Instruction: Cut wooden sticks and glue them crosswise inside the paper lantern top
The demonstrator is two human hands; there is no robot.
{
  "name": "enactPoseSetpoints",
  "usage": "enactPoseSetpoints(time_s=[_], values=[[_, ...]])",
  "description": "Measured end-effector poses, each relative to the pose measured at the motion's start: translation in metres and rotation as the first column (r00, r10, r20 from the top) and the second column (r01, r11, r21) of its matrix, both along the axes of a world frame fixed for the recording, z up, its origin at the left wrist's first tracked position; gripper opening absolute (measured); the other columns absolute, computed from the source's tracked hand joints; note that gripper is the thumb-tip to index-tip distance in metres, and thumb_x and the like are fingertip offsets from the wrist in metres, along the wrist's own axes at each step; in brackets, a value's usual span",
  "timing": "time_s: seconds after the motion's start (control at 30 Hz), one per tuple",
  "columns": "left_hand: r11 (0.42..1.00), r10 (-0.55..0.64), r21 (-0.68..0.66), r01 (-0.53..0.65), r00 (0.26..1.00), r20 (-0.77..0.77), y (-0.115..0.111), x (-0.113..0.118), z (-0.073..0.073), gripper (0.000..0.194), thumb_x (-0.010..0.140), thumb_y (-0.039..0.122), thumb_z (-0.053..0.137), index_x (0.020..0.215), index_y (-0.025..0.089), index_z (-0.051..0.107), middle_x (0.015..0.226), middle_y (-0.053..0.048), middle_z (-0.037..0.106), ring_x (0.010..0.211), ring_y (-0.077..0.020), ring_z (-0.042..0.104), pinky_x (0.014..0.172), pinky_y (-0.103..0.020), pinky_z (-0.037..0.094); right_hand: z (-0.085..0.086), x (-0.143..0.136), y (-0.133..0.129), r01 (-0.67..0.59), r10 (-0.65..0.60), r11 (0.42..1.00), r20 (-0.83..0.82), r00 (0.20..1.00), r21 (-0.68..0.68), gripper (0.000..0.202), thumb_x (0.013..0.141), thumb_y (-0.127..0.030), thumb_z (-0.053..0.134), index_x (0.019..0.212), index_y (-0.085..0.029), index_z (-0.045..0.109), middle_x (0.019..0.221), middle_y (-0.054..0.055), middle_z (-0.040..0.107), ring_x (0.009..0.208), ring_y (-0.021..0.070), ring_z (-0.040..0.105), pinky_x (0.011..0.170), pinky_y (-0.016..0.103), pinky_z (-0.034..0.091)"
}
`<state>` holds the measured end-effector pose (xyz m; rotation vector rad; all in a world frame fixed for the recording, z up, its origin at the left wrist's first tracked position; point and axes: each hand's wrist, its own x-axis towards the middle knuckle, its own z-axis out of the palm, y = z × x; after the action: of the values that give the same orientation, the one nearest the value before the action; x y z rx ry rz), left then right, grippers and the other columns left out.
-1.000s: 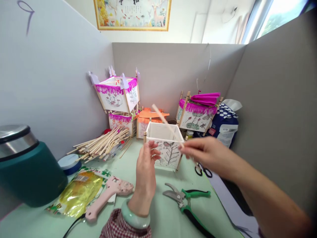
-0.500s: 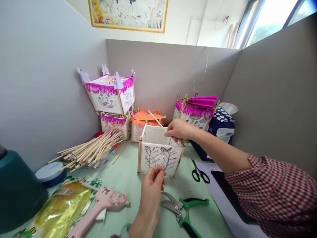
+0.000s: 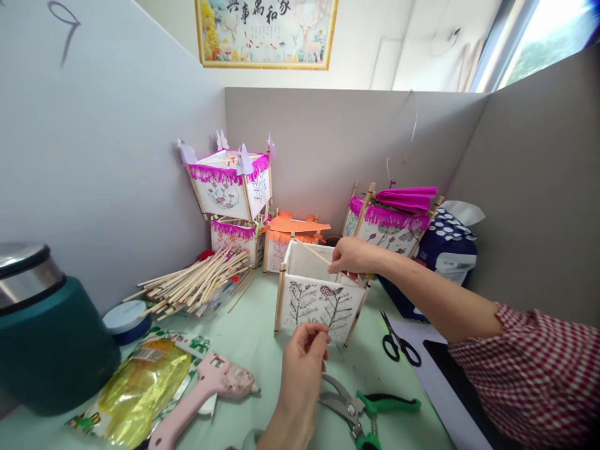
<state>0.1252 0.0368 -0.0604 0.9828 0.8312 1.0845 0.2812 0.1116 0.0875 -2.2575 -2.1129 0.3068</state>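
A white square lantern (image 3: pixel 319 306) with black tree drawings on its front panel and wooden sticks at its corners stands on the table. My right hand (image 3: pixel 359 256) is closed on a thin wooden stick (image 3: pixel 315 252), which lies diagonally over the lantern's open top. In front of the lantern's lower edge, my left hand (image 3: pixel 304 359) has thumb and forefinger pinched together. Whatever it may hold is too small to make out. Green-handled pruning shears (image 3: pixel 354 409) lie open just right of my left wrist.
Left are a pink glue gun (image 3: pixel 225 381), a yellow packet (image 3: pixel 145 390), a pile of wooden sticks (image 3: pixel 201 281), a tape roll (image 3: pixel 126 320) and a green flask (image 3: pixel 56 337). Scissors (image 3: pixel 398 342) lie right. Fringed lanterns (image 3: pixel 229 190) stand behind, near grey partitions (image 3: pixel 290 144).
My right hand has lowered the stick from a raised slant to the lantern's top. The left hand keeps its pinch. The whole view has shifted, with things now further right.
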Motion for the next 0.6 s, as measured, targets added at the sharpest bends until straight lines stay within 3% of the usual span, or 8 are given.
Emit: enactPoseSetpoints(time_s=[0.6], values=[[1.0, -0.007, -0.024, 0.007, 1.0, 0.017, -0.0008, -0.0014, 0.0028, 0.013, 0.071, 0.024, 0.059, 0.079, 0.015, 0.062, 0.066, 0.001, 0.055, 0.056, -0.0097, 0.044, 0.052, -0.021, 0.031, 0.0088, 0.0016, -0.0026, -0.011, 0.012, 0.998, 0.022, 1.0, -0.055, 0.018, 0.07, -0.027, 0.062, 0.057, -0.015, 0.064, 0.048, 0.003, 0.059, 0.044, 0.0121, 0.05, 0.044, 0.024, 0.04]])
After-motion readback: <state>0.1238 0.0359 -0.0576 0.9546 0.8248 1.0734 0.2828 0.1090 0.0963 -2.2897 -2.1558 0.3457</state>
